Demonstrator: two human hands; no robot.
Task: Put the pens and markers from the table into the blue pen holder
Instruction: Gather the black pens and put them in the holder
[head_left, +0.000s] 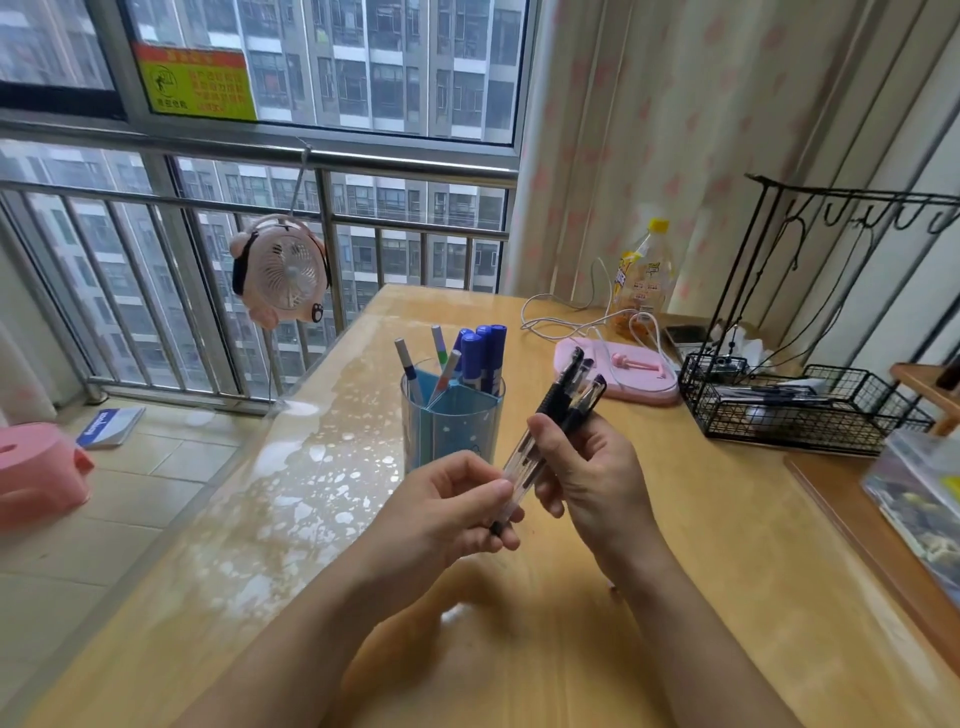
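Both hands at frame centre grasp bundle of black-capped pens (550, 431): right hand (587, 478) clenched round middle, left hand (457, 504) pinching lower tips. Long axis slants lower left to upper right. Blue pen holder (451, 415) just beyond, up-left; left hand nearer.

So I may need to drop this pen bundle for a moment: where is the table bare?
Bare: the table left of the blue pen holder, and the near stretch below both hands. Also right of the right hand, before the wooden board. Crowded: the far right, with cables, pink case, wire basket.
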